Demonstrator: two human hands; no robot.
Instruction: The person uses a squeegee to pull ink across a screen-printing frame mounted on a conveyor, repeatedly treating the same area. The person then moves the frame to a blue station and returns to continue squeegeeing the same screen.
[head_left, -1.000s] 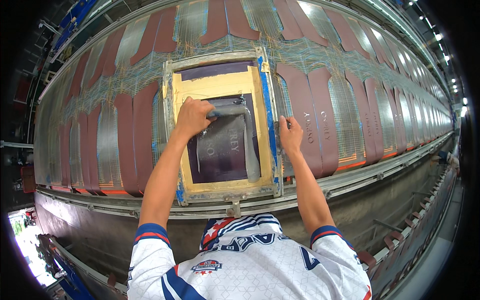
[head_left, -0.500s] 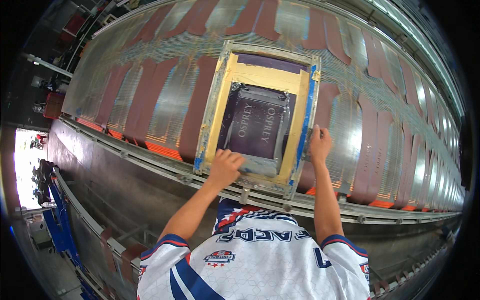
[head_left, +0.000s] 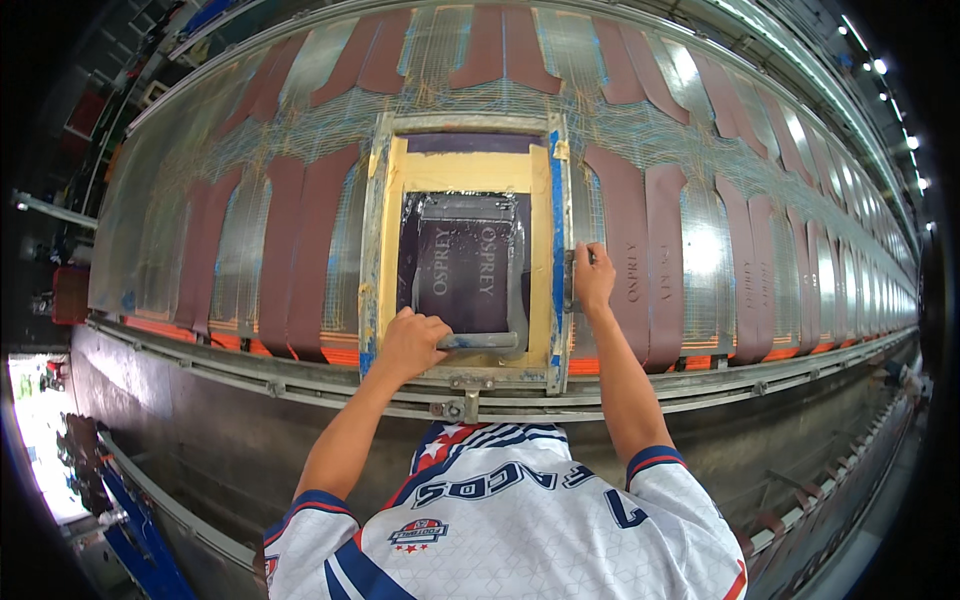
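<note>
A rectangular screen-printing frame [head_left: 376, 240] lies over dark brown shaped pieces on a long table. Yellow tape borders its dark mesh [head_left: 465, 265], which bears two lines of lettering and smears of ink. At the near left of the mesh is my left hand [head_left: 412, 342], fingers curled beside the left end of a greyish strip [head_left: 485, 340]; what they hold is hidden. On the frame's right side, my right hand [head_left: 592, 270] is closed around a small metal handle [head_left: 570, 280]. The pieces just right of the frame carry printed lettering [head_left: 632, 272].
A metal rail [head_left: 650, 388] with clamps runs along the table's near edge. More brown pieces [head_left: 290, 250] lie left of the frame and in a far row [head_left: 505, 50]. Orange strips [head_left: 340, 355] show beneath. A blue-framed rack [head_left: 150, 540] stands at lower left.
The frame now appears farther left and straighter in view, as my view has turned. Both hands keep their places at it. More lettered pieces show to its right.
</note>
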